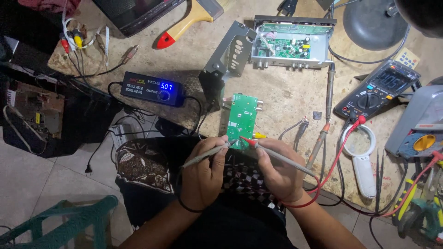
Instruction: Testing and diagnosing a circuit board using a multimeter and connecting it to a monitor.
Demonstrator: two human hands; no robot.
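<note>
A small green circuit board point(242, 119) lies at the near edge of the workbench point(286, 97). My left hand point(205, 173) grips a grey test probe point(207, 153) whose tip touches the board's near end. My right hand point(277, 173) holds a red-tipped test probe point(272, 154), also pointing at the board's near end. A red lead point(334, 163) runs from this probe to the black multimeter point(376, 90) at the right.
A black adjustable power supply point(152, 88) with a blue display sits left of the board. An opened metal receiver box point(290, 44) stands behind. A soldering iron point(325, 115), a white magnifier point(362, 154), a paintbrush point(189, 20), pliers point(422, 212) and cables lie around.
</note>
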